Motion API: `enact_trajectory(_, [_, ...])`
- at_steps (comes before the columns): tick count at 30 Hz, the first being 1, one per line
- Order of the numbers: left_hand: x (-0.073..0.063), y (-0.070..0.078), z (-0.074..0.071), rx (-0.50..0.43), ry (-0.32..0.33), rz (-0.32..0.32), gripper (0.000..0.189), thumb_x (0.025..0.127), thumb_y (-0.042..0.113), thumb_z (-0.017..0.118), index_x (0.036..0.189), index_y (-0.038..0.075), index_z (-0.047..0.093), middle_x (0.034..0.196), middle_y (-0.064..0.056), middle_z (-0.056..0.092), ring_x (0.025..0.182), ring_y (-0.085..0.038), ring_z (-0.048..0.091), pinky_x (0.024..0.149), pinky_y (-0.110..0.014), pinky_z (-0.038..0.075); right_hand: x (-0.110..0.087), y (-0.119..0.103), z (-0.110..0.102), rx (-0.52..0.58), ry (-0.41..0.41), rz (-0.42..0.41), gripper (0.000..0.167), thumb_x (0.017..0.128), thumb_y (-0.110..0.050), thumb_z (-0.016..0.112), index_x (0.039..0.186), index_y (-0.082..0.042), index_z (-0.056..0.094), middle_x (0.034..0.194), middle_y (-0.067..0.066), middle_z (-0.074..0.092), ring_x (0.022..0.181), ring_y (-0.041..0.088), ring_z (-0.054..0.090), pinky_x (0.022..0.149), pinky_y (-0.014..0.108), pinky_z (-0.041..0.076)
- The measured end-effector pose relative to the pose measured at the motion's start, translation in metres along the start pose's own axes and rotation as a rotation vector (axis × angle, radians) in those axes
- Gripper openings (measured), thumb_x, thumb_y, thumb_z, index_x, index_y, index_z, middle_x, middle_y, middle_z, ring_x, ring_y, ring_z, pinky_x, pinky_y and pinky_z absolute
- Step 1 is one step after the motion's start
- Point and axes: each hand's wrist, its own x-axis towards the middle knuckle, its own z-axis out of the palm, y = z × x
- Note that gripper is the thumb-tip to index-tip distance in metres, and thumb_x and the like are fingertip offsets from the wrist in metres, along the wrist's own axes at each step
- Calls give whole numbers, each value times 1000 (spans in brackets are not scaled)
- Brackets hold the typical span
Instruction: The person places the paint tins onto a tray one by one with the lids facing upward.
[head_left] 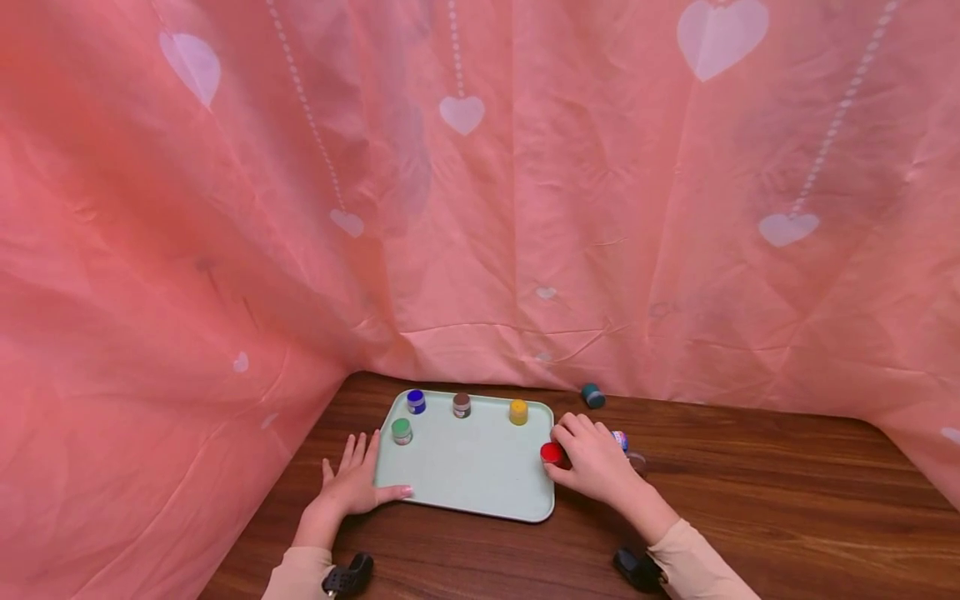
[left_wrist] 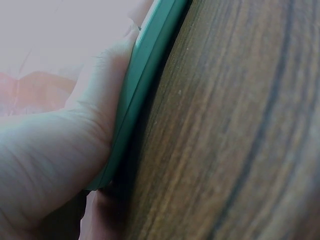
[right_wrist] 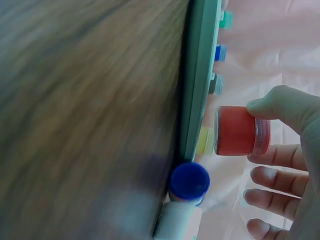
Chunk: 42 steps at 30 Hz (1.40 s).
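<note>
My right hand (head_left: 596, 462) pinches a small red paint jar (right_wrist: 236, 131) between thumb and index finger. The jar is just above the right edge of the pale green tray (head_left: 472, 479), and the other fingers are spread apart. My left hand (head_left: 352, 483) lies at the tray's left front corner with fingers straight and spread, its thumb (left_wrist: 102, 75) along the front rim. On the tray stand a blue jar (head_left: 416, 402), a green jar (head_left: 402, 431), a brown jar (head_left: 461, 406) and a yellow jar (head_left: 518, 412).
A dark teal jar (head_left: 593, 396) lies tilted on the wooden table (head_left: 750, 483) behind the tray. Beyond my right hand, partly hidden, are a jar with a colourful label (head_left: 620, 440) and a dark jar (head_left: 637, 463). A pink curtain (head_left: 480, 250) hangs along the back and left.
</note>
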Motion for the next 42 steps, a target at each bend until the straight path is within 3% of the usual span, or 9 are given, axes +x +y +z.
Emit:
enact_trajectory(12, [1, -1, 0, 1, 3, 0, 127, 69, 77, 67, 157, 6, 10, 161, -28, 10, 150, -44, -2, 106, -79, -2, 23, -20, 4, 62, -88, 10, 35, 77, -47, 77, 89, -16, 65, 88, -3, 52, 82, 15, 48, 62, 26, 35])
enact_trajectory(20, [1, -1, -1, 3, 2, 1, 127, 68, 77, 67, 157, 6, 10, 161, -28, 10, 150, -44, -2, 106, -78, -2, 40, -34, 7, 113, -92, 5, 36, 77, -47, 77, 90, -16, 65, 95, 0, 57, 89, 18, 54, 68, 32, 41])
enact_trajectory(26, [2, -2, 2, -25, 19, 17, 131, 65, 82, 64, 157, 5, 11, 160, -29, 10, 150, -45, 0, 105, -78, -7, 53, -44, 13, 145, -64, -20, 32, 76, -44, 78, 86, -16, 65, 92, -1, 56, 83, 17, 54, 69, 33, 44])
enact_trajectory(42, [1, 0, 1, -2, 9, -2, 128, 68, 78, 67, 157, 6, 10, 161, -28, 10, 150, -45, 0, 106, -78, -3, 84, -69, 27, 190, -103, 8, 33, 77, -43, 78, 90, -14, 67, 94, -2, 55, 85, 16, 53, 67, 31, 43])
